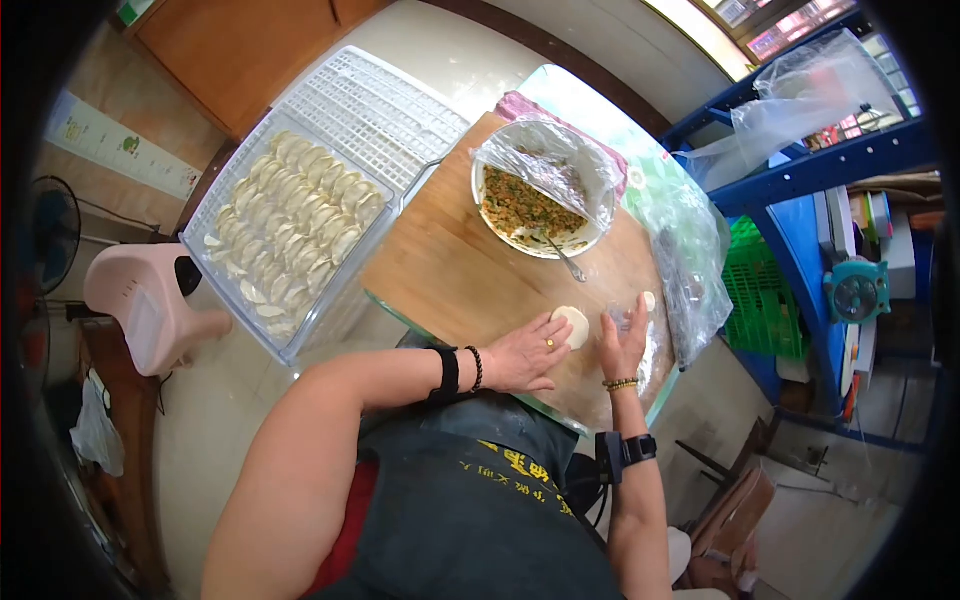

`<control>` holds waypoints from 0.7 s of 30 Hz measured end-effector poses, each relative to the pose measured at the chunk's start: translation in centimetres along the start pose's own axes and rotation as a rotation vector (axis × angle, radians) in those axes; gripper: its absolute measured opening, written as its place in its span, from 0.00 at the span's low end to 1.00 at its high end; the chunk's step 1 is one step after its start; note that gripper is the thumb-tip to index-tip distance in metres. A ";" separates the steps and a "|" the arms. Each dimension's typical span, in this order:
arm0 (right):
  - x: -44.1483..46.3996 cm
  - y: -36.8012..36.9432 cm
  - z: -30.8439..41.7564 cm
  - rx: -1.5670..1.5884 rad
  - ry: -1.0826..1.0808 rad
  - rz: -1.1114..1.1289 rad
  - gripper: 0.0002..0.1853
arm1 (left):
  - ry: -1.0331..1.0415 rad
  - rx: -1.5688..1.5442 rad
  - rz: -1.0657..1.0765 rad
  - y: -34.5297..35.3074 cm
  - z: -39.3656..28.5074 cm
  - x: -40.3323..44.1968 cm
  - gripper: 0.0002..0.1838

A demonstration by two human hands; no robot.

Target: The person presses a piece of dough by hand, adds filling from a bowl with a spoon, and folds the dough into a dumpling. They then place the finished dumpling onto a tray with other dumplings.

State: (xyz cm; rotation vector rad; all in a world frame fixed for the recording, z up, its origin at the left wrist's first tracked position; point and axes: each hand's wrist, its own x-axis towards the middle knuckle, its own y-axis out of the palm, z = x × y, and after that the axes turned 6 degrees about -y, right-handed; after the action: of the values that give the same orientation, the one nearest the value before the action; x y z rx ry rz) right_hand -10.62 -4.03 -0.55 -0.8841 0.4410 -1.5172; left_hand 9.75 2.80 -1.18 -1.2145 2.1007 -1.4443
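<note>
A round, flat dough wrapper [571, 328] lies on the wooden board [430, 250] near its front edge. My left hand [522, 356] rests flat beside it, fingers stretched out, its fingertips at the wrapper's left edge. To the right, my right hand [624, 345] is held with thumb and fingers apart. By its fingertips is a small pale dough piece [649, 301]; whether they touch it I cannot tell. Further back on the board stands a white bowl [607, 222] of chopped filling, partly covered with plastic film [540, 160], a metal spoon [572, 266] leaning in it.
Left of the board, a clear tray [290, 350] holds rows of dumplings [295, 220], with a white slatted rack [370, 95] behind. Clear plastic sheeting [690, 270] hangs along the board's right side. A pink stool [140, 290], green crate [755, 290] and blue shelf frame [800, 165] stand around.
</note>
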 end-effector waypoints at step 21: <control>-1.7 -0.2 0.0 -0.118 -0.106 0.023 0.39 | 0.034 -0.080 0.033 0.1 -1.4 -1.7 0.33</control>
State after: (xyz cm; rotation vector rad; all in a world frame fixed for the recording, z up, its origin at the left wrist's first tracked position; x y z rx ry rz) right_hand -10.89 -2.37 -0.86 -1.0435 0.4649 -1.4268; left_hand 9.75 4.99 -0.99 -1.1857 2.2104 -1.3880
